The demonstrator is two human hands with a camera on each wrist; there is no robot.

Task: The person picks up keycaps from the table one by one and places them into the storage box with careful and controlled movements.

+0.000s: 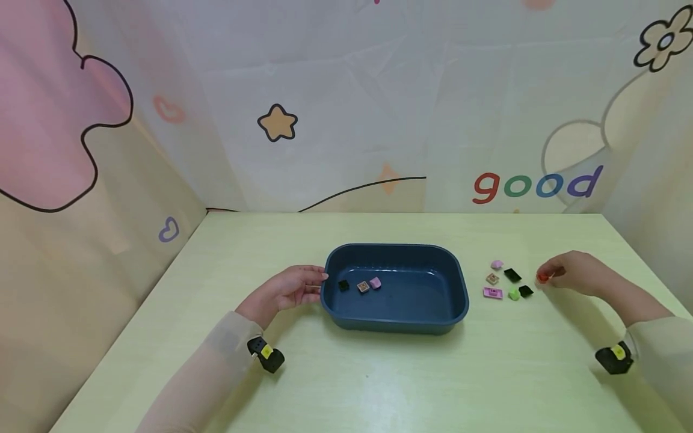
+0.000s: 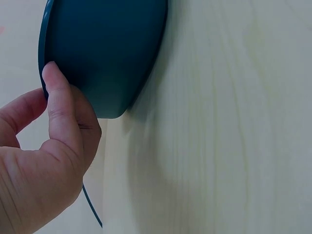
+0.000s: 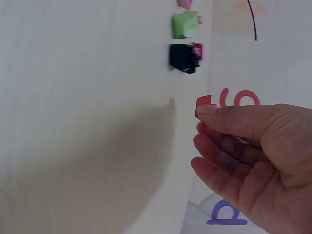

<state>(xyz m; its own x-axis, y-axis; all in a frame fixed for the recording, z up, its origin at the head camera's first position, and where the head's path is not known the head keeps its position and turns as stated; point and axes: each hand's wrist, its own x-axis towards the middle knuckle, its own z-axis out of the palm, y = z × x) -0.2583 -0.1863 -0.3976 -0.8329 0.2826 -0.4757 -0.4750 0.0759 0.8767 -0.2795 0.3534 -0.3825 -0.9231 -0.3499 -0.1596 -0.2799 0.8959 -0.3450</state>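
At its left end, a dark blue plastic basin (image 1: 395,313) is held by my left hand (image 1: 295,287); in the left wrist view the fingers (image 2: 61,105) lie against the rim and outer wall. Inside the basin are a black piece (image 1: 343,285), a tan square piece (image 1: 363,287) and a pink piece (image 1: 375,282). On the right, my right hand (image 1: 579,275) pinches a small red toy brick (image 3: 203,105) between thumb and fingertips, low over the table. The other fingers curve loosely below it in the right wrist view.
Between basin and right hand lie several small pieces: a light purple one (image 1: 496,264), a tan square (image 1: 492,278), a pink rectangle (image 1: 492,293), a green one (image 1: 514,294) and black ones (image 1: 512,275). A printed cloth (image 1: 352,120) hangs behind the table (image 1: 346,385).
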